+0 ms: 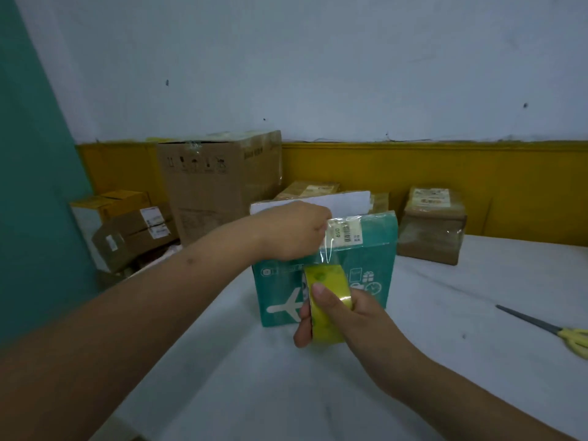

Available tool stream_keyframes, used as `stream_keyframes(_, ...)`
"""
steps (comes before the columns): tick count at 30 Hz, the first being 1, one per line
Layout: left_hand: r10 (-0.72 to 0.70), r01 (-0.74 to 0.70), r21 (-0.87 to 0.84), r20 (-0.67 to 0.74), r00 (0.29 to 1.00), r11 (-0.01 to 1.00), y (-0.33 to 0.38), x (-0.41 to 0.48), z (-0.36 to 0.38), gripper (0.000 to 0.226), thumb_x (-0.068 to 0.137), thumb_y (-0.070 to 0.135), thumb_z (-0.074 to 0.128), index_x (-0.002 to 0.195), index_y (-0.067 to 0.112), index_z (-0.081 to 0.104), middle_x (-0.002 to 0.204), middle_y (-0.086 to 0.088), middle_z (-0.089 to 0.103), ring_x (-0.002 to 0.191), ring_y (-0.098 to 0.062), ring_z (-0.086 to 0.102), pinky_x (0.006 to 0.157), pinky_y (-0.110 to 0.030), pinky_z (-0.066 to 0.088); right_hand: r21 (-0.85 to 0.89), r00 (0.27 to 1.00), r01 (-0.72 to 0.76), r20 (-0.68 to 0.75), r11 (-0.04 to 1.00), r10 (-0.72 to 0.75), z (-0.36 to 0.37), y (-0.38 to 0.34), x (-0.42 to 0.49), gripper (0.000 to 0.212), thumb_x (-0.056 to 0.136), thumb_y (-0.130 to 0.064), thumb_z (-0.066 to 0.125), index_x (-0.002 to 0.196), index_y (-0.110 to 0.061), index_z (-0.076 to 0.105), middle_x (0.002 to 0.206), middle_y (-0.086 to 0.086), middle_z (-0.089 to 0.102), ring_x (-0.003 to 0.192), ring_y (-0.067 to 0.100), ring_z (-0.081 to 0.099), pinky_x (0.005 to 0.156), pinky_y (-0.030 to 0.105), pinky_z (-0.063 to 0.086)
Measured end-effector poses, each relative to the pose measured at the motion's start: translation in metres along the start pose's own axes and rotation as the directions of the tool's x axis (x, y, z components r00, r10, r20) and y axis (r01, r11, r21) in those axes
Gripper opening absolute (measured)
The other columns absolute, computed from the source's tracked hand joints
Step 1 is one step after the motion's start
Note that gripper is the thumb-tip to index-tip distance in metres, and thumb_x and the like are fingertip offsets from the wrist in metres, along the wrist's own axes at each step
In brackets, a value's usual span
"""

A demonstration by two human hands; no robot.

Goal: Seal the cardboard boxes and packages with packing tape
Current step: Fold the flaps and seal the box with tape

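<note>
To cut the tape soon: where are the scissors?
In the head view, the scissors lie on the white table at the far right edge, right of the teal package.

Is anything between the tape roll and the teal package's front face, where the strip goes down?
Nothing visible. The clear strip runs free from under the left hand, which grips the top of the teal package, to the tape roll in the right hand; the scissors lie well off right.
</note>
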State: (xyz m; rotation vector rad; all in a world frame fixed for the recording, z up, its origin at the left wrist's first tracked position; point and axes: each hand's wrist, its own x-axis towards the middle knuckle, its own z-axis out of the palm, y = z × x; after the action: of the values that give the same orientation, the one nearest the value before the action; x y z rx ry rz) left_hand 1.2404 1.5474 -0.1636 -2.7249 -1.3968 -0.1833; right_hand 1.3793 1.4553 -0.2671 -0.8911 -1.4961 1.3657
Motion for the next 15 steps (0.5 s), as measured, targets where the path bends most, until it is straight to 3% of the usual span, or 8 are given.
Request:
stream_keyframes(3,-0.045,0.045,0.000,-0.088,0.995,0.999,0.001,-0.005,0.027,0.041,0.096,0.067,0.035,0.091,0.027,0.044,0.079,0.008,0.051,0.072,-0.010,0.050,0.061,-0.033,0.040,0.054,0.999,-0.017,0.038,0.998,0.015,0.000,0.000,0.001,0.042,0.089,-0.055,0.051,0.076,-0.021,0.071,0.078,0.010,0.076,0.074,0.015,0.073,0.067,0.014,0.051)
stream_keyframes(5,-0.046,0.054,0.059,-0.122,0.991,0.997,0.000,-0.004,0.038,0.048,0.087,0.080,0.032,0.087,0.033,0.042,0.078,0.010,0.051,0.071,-0.008,0.051,0.059,-0.034,0.042,0.079,0.998,-0.028,0.063,0.996,0.023,0.001,0.002,0.003,0.046,0.087,-0.054,0.052,0.080,-0.012,0.068,0.076,0.012,0.075,0.069,0.017,0.072,0.065,0.015,0.052)
stream_keyframes(8,-0.026,0.032,0.075,-0.088,0.996,0.997,-0.005,0.005,0.043,0.058,0.079,0.088,0.024,0.079,0.033,0.043,0.074,0.013,0.051,0.068,-0.004,0.050,0.053,-0.031,0.034,0.085,0.999,-0.004,0.052,0.996,0.000,0.003,0.006,0.004,0.047,0.085,-0.054,0.053,0.079,-0.009,0.067,0.072,0.011,0.074,0.067,0.016,0.072,0.065,0.015,0.052)
stream_keyframes(11,-0.015,0.016,0.071,-0.015,1.000,0.997,-0.010,0.009,0.046,0.066,0.077,0.091,0.019,0.084,0.033,0.051,0.075,0.013,0.054,0.068,-0.003,0.051,0.053,-0.029,0.031,0.069,0.999,-0.010,0.039,0.998,0.008,0.006,0.011,0.005,0.047,0.085,-0.052,0.055,0.079,-0.007,0.067,0.072,0.013,0.074,0.067,0.019,0.072,0.065,0.016,0.053)
stream_keyframes(15,-0.027,0.029,0.079,-0.020,0.999,0.996,-0.007,0.008,0.040,0.072,0.080,0.086,0.016,0.091,0.026,0.055,0.075,0.010,0.054,0.074,-0.013,0.057,0.057,-0.033,0.035,0.108,0.991,-0.126,-0.039,0.986,0.131,0.008,0.018,0.010,0.039,0.089,-0.041,0.061,0.081,-0.004,0.066,0.077,0.015,0.075,0.069,0.024,0.074,0.064,0.027,0.058)
